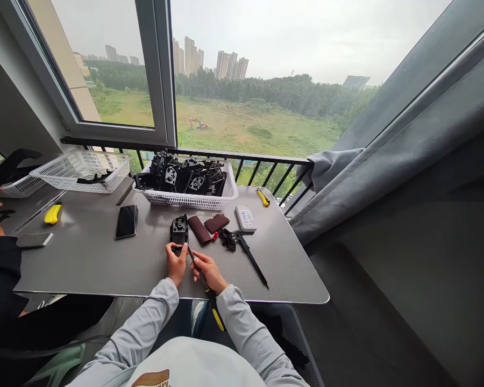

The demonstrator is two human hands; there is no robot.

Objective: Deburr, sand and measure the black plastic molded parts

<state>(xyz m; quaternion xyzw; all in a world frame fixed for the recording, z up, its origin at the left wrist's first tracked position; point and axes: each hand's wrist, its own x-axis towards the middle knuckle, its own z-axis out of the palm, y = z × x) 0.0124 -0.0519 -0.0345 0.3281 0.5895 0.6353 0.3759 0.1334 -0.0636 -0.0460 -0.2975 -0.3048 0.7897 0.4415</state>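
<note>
We list, on a grey surface (pixel 92 271) with a rounded near right corner:

White basket (pixel 185 201), at the far edge, heaped with black plastic parts (pixel 183 174).
File (pixel 212 299), handle black and yellow, jutting past the near edge; its shaft slants up to our left thumb.
Dark caliper (pixel 252 260), slanting toward the near edge, right of our hands.
Right hand (pixel 210 273), above the near edge; fingers curled closed around the file's shaft.
Left hand (pixel 176 264), just beside it; thumb and fingers nearly together, pinching a small black piece (pixel 177 249).
Black phone (pixel 126 221), left of the hands, toward the far edge.
Black moulded part (pixel 179 228), just beyond our left hand; whether they touch, we cannot tell.
White box (pixel 246 219), toward the far right corner.
Brown sheets (pixel 199 230), two, curled, right of the moulded part.
Yellow cutter (pixel 263 197), by the far right corner.
Red piece (pixel 215 236), beside the brown sheets.
</note>
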